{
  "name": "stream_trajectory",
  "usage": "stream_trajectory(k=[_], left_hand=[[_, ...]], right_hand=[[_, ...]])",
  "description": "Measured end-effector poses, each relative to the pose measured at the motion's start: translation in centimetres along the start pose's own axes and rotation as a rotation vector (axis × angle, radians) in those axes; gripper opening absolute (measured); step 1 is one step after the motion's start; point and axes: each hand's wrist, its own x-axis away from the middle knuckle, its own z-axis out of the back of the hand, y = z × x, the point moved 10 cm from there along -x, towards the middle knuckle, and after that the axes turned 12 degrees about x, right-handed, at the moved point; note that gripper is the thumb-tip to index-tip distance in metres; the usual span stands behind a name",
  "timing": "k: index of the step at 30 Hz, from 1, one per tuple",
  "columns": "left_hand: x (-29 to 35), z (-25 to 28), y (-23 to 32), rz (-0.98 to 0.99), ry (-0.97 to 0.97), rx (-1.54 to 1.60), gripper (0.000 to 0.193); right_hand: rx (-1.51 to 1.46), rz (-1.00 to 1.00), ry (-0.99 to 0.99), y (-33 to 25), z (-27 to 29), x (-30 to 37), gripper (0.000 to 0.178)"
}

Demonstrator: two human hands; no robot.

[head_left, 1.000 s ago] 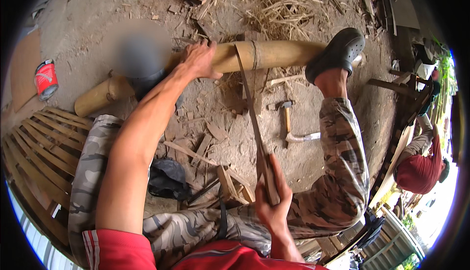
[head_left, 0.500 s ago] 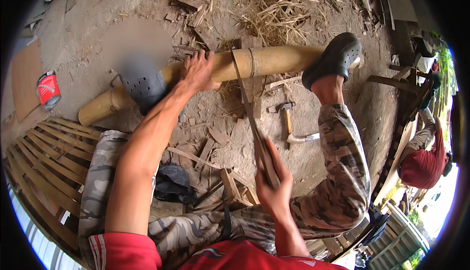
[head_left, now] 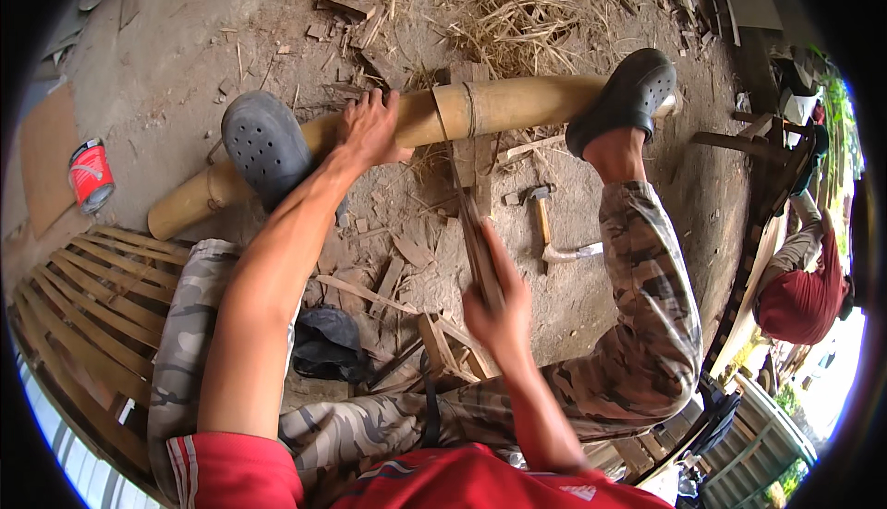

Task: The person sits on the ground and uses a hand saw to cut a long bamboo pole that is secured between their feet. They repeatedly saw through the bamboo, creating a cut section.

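Observation:
A thick yellow bamboo pole (head_left: 536, 105) lies across the ground ahead of me, with a darker ring at its joint. My left hand (head_left: 371, 130) is wrapped over the pole, left of the cut line. In my right hand (head_left: 502, 310) is the handle of a handsaw (head_left: 477, 241), its fingers closed round it. The narrow blade crosses the bamboo just left of the joint; how deep it sits is hard to see. My feet, in dark clogs, rest on the pole: the left clog (head_left: 266, 144) on one side, the right clog (head_left: 633, 93) near the far right end.
A hammer (head_left: 541, 218) lies on the dirt between my legs, near a curved blade (head_left: 573, 252). Wood scraps and straw shavings (head_left: 527, 24) litter the ground. At left are a red can (head_left: 91, 175) and a slatted bamboo piece (head_left: 102, 296). Another person (head_left: 799, 301) bends over at far right.
My right hand has moved forward and slightly left with the saw, the handle now closer to the bamboo. My left hand keeps its hold on the pole.

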Motion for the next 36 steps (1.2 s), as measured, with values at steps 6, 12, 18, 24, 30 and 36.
stream_trajectory(k=[6, 12, 18, 24, 30, 36], left_hand=[[-0.7, -1.7, 2.4, -0.015, -0.141, 0.015, 0.113], [-0.6, 0.2, 1.2, 0.018, -0.060, -0.039, 0.112], [-1.9, 0.0, 2.4, 0.011, -0.158, 0.057, 0.109], [-1.2, 0.2, 0.2, 0.042, -0.156, -0.029, 0.117], [-2.0, -0.1, 1.9, 0.027, -0.164, 0.068, 0.111], [-0.7, 1.0, -0.8, 0.130, -0.357, 0.007, 0.123]], right_hand=[[-0.007, -0.058, 0.057, 2.3, -1.8, -8.1, 0.071], [-0.142, -0.141, -0.028, 1.0, 2.7, 7.9, 0.078], [-0.104, -0.244, -0.047, 2.7, -3.2, -11.4, 0.076], [-0.047, -0.134, -0.091, 0.9, 1.9, 8.5, 0.077], [-0.040, -0.038, 0.122, 3.0, -2.9, -11.4, 0.066], [-0.013, -0.049, -0.056, 1.9, -2.1, 0.9, 0.076]])
